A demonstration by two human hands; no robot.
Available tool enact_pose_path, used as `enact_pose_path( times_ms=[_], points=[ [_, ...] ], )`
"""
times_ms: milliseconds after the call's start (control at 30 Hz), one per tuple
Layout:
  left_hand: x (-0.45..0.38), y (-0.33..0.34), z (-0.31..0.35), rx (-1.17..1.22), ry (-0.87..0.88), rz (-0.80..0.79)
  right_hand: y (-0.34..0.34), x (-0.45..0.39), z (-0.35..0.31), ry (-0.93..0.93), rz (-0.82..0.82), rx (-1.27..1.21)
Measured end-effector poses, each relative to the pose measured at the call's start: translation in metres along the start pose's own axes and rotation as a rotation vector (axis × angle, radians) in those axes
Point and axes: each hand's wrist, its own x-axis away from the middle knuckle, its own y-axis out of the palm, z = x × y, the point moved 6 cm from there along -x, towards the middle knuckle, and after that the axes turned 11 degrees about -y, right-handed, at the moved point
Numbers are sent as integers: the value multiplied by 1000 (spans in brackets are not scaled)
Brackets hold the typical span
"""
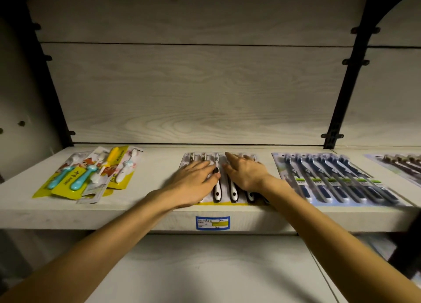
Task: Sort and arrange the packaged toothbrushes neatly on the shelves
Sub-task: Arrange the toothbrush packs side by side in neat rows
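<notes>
Pale wooden shelf (159, 209) carries four groups of packs. On the right, the dark-blue toothbrush pack (337, 179) lies straight and looks finished — the yellow children's packs (91, 173) on the left are fanned and overlapping, so I judge they remain to sort. In the middle, the black-and-white toothbrush pack (224, 189) lies flat near the front edge. The left hand (193, 182) and the right hand (245, 174) rest on it with fingers spread flat — gripping nothing.
</notes>
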Motion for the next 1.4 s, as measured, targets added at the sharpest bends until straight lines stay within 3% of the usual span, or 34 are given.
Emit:
enact_pose_path(
  times_ms=[200,333,400,567,733,833,1000,1400],
  points=[
    [8,-14,-8,215,96,17,-14,6,-11,4,103,8],
    [19,-66,-45,281,135,320,-29,-5,-54,-76,252,47],
    [24,-91,-80,237,86,374,-29,-20,-89,-143,264,-42],
    [29,-134,-188,17,-159,332,-2,-60,-180,-222,191,-159],
    [27,-135,-253,45,-247,153,21,-104,-226,-158,140,-257],
    [27,-121,-270,108,-230,77,32,-123,-235,-98,131,-349],
    [27,-111,-286,187,-190,213,49,-133,-242,-73,127,-332],
    [19,-110,-300,350,-179,291,44,-119,-197,-65,307,-301]
  ],
)
